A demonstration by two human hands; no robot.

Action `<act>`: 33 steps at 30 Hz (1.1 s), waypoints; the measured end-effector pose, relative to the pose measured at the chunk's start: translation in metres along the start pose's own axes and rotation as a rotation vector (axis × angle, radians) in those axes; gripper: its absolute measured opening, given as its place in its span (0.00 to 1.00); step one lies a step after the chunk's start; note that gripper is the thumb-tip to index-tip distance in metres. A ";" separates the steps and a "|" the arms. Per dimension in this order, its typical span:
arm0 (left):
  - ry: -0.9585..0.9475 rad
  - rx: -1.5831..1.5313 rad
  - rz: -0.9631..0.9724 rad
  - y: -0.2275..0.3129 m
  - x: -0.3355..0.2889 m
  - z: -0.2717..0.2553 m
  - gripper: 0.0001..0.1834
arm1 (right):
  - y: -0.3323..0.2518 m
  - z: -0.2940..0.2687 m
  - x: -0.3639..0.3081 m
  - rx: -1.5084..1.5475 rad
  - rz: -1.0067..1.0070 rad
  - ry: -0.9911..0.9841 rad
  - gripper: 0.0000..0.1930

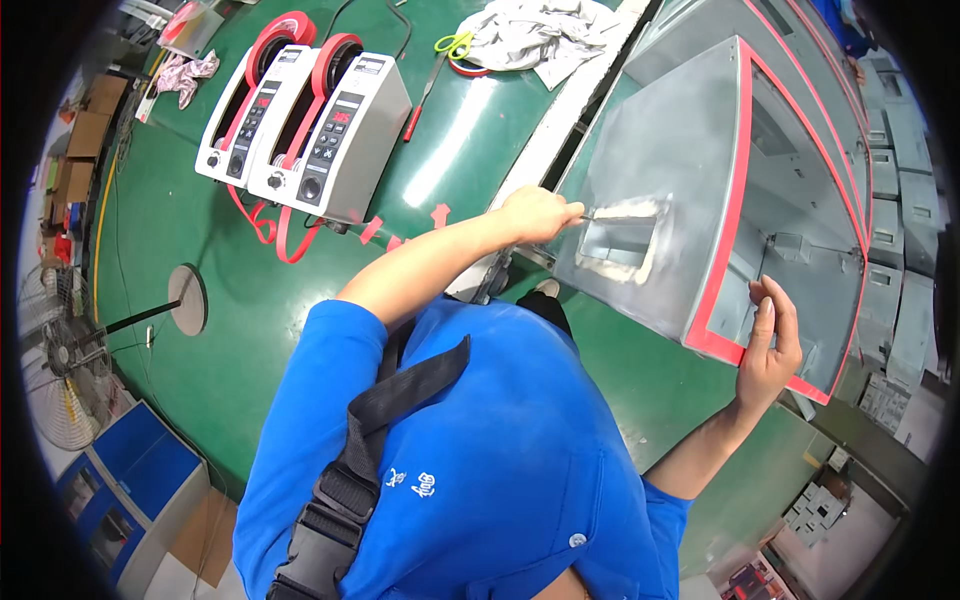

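A grey metal cabinet box (660, 130) stands to the right, its open side edged with red tape (735, 190). In the box's near wall is a rectangular cutout (618, 245) with whitish, rough-looking borders. My left hand (540, 214) is closed at the cutout's left edge. From its fingers pokes a thin dark tool (588, 217), mostly hidden by the hand, its tip against the cutout's border. By the taped lower rim, my right hand (772, 345) is raised with fingers loosely curved and thumb apart; nothing shows in it.
Two white tape dispensers (340, 140) with red tape rolls stand on the green table (440, 160). Beyond lie a red-handled tool (412, 122), green-handled scissors (455, 45) and a crumpled cloth (530, 35). More grey boxes (895, 215) are stacked right; a fan (70, 350) stands left.
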State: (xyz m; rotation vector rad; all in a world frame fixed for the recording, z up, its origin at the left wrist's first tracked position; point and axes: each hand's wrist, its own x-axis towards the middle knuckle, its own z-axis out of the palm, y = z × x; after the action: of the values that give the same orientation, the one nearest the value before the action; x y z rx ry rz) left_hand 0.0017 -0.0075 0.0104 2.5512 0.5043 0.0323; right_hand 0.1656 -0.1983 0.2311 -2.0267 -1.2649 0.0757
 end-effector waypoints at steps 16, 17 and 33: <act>0.366 0.105 0.213 -0.011 -0.001 0.011 0.11 | 0.001 -0.002 0.000 0.025 0.000 -0.003 0.11; 0.364 0.118 0.219 -0.013 0.000 0.012 0.10 | 0.001 -0.002 0.000 0.023 0.000 -0.003 0.11; 0.251 0.086 0.178 -0.015 -0.002 0.019 0.07 | -0.001 -0.003 -0.001 -0.007 -0.021 0.009 0.10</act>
State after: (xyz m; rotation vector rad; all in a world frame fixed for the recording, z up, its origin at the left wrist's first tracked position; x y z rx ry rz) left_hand -0.0028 -0.0062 -0.0133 2.6841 0.3756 0.4069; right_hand 0.1655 -0.2008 0.2339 -2.0177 -1.2823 0.0526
